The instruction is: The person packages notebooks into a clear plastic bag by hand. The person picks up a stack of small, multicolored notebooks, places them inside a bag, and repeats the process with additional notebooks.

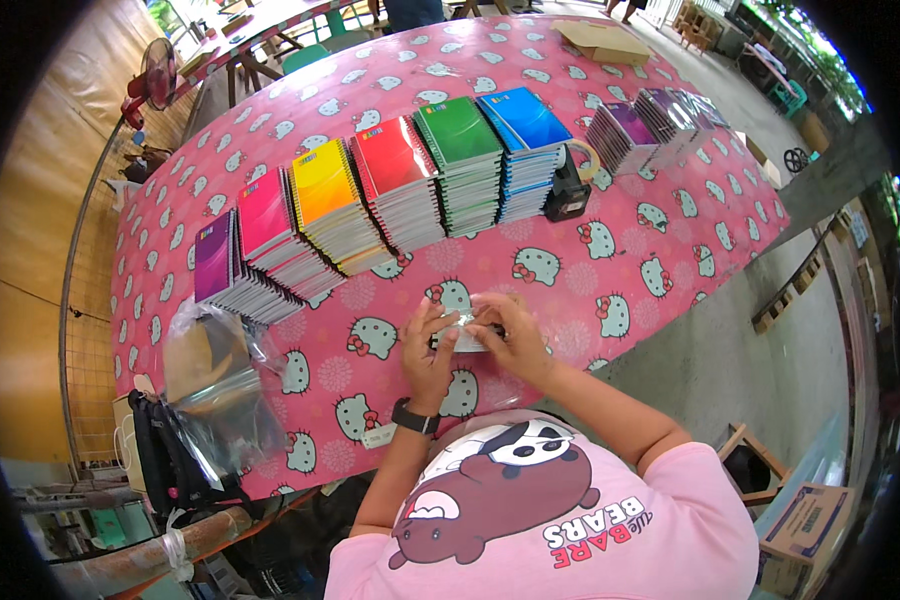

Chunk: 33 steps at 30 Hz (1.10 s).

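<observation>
Close in front of my body, my left hand (431, 345) and my right hand (511, 336) meet over a small whitish, shiny bundle (463, 339). Fingers of both hands are bent against it; they hide much of it, so its kind is unclear. Beyond them runs a curved row of spiral notebook stacks: purple (215, 260), pink (268, 214), yellow (325, 183), red (394, 157), green (457, 130) and blue (522, 121). A black tape dispenser (568, 196) with a tape roll stands beside the blue stack.
Clear plastic bags (215, 400) lie at the table's left edge, near a black backpack (160, 450). More purple notebook stacks (625, 135) stand at the far right. A flat brown cardboard piece (603, 42) lies at the back. A red fan (157, 75) stands beyond the left edge.
</observation>
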Motion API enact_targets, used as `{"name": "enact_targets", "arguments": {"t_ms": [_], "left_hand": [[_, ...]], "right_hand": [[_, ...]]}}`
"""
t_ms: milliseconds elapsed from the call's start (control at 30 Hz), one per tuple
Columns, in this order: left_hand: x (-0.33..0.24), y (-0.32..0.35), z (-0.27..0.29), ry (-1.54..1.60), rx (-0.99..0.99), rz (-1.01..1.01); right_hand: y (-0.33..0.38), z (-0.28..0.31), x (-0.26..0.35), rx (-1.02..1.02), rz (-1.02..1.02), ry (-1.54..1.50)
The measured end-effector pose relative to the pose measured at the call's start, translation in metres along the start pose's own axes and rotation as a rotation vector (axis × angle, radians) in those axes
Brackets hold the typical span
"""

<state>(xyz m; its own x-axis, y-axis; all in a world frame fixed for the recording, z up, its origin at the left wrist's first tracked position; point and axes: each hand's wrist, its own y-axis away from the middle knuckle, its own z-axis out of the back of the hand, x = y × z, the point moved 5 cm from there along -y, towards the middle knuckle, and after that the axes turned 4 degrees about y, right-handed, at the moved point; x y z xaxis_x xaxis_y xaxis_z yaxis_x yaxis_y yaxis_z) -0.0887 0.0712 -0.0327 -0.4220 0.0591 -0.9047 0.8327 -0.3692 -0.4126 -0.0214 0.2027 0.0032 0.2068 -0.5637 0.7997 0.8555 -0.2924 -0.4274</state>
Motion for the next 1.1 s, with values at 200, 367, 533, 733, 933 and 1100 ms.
{"name": "enact_targets", "arguments": {"t_ms": [200, 367, 533, 733, 933, 1100], "left_hand": [[0.009, 0.0, -0.001, -0.091, 0.007, 0.02], [0.011, 0.005, -0.002, 0.147, -0.073, -0.079], [0.007, 0.002, -0.005, 0.192, -0.127, -0.032], [0.0, -0.004, -0.003, 0.181, -0.146, 0.005], [-0.01, -0.01, 0.003, -0.077, -0.119, -0.112], [-0.041, 0.036, -0.007, -0.574, 0.293, -0.242]], "right_hand": [[-0.02, -0.002, 0.011, 0.067, -0.212, -0.085], [-0.026, -0.004, 0.007, 0.073, -0.227, -0.1], [-0.03, -0.007, -0.006, 0.146, -0.289, -0.091], [-0.036, -0.003, -0.008, 0.093, -0.143, -0.15], [-0.035, -0.016, -0.033, 0.302, -0.39, -0.311], [-0.029, -0.016, -0.048, 0.362, -0.49, -0.389]]}}
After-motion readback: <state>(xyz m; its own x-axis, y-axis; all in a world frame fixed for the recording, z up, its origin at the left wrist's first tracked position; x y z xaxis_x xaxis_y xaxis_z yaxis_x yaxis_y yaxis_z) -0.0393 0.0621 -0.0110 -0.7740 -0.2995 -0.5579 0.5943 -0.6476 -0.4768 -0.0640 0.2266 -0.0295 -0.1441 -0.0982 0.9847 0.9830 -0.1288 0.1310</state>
